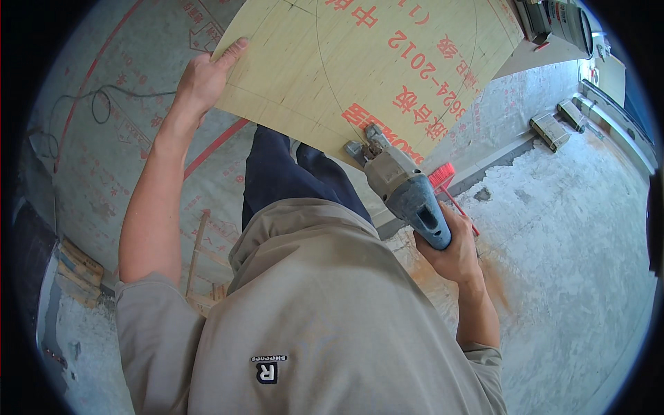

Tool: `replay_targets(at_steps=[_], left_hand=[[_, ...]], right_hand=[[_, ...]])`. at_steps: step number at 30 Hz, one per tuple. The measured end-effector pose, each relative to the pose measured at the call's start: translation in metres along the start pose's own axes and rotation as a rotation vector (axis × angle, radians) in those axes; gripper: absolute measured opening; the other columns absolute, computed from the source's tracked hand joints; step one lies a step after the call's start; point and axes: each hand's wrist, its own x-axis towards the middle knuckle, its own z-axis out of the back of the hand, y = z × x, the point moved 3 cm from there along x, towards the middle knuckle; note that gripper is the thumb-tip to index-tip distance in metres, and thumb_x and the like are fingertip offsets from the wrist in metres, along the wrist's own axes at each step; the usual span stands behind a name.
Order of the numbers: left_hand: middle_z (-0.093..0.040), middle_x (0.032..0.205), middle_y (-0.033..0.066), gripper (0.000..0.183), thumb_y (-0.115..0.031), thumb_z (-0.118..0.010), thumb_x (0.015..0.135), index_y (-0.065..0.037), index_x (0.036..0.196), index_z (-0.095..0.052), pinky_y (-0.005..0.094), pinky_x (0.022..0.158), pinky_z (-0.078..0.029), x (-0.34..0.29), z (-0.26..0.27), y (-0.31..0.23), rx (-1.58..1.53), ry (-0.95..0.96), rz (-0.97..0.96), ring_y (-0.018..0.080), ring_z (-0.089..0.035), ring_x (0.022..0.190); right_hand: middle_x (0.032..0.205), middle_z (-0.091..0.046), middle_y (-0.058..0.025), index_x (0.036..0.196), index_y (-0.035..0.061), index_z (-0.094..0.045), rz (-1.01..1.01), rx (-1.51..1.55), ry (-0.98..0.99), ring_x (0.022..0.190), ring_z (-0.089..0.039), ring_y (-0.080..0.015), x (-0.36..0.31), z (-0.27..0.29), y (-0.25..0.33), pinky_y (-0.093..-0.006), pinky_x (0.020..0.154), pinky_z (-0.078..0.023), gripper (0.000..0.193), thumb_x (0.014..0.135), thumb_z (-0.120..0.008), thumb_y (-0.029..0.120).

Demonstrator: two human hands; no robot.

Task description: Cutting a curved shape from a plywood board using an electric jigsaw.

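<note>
A pale yellow wooden board (297, 76) with red print and thin drawn lines, some of them curved, extends from my waist toward the far side. My left hand (205, 79) grips its left edge, thumb on top and the other fingers partly hidden. In my right hand (453, 245) is a jigsaw (404, 187) with a grey front and a blue rear body, held by the rear end. The jigsaw's metal head lies over the board's near edge, close to the red print. Its blade cannot be made out.
A red-bristled brush (441, 174) with a red handle lies right of the jigsaw. A dark cable (104, 93) loops over the printed floor covering at left. Wooden pieces (200, 259) lie beside me at left. Two block-like objects (550, 131) sit on rough grey concrete (567, 228) at right.
</note>
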Motion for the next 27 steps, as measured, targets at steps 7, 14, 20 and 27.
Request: replay_targets(at_steps=[7, 14, 20, 27], left_hand=[[-0.078, 0.111, 0.0143, 0.074, -0.067, -0.068, 0.096, 0.001, 0.124, -0.076, 0.0346, 0.095, -0.052, 0.0005, 0.0, 0.003, 0.017, -0.01, -0.003, 0.0212, -0.071, 0.104], [-0.078, 0.109, 0.015, 0.076, -0.067, -0.068, 0.095, 0.003, 0.122, -0.077, 0.0352, 0.093, -0.052, -0.0003, -0.0003, 0.0004, 0.02, -0.01, -0.009, 0.0215, -0.071, 0.102], [-0.079, 0.105, 0.0147, 0.074, -0.068, -0.069, 0.095, 0.002, 0.119, -0.078, 0.0355, 0.091, -0.053, 0.0017, 0.0008, 0.0035, 0.031, -0.008, -0.009, 0.0216, -0.072, 0.1], [-0.079, 0.103, 0.0142, 0.075, -0.069, -0.069, 0.094, 0.002, 0.117, -0.079, 0.0357, 0.09, -0.053, 0.0001, 0.0001, 0.0017, 0.034, -0.007, -0.008, 0.022, -0.072, 0.097]], right_hand=[[0.084, -0.066, -0.0209, 0.101, 0.0012, -0.065, 0.002, -0.006, 0.006, 0.077, -0.067, -0.0425, 0.0013, 0.0005, 0.0034, -0.0416, 0.075, -0.055, 0.029, 0.074, -0.075, 0.006], [0.084, -0.065, -0.021, 0.101, 0.001, -0.065, -0.002, 0.001, 0.006, 0.077, -0.067, -0.0426, 0.0027, -0.0004, 0.0026, -0.0411, 0.075, -0.055, 0.029, 0.075, -0.076, 0.006], [0.084, -0.065, -0.0209, 0.1, 0.0011, -0.065, 0.003, 0.016, -0.003, 0.076, -0.066, -0.0423, 0.0037, -0.0004, 0.0065, -0.0402, 0.075, -0.055, 0.027, 0.075, -0.076, 0.006], [0.083, -0.065, -0.0201, 0.1, 0.0011, -0.065, 0.012, 0.002, 0.004, 0.074, -0.065, -0.0414, 0.0044, -0.0015, 0.0063, -0.0397, 0.075, -0.054, 0.027, 0.076, -0.076, 0.005]])
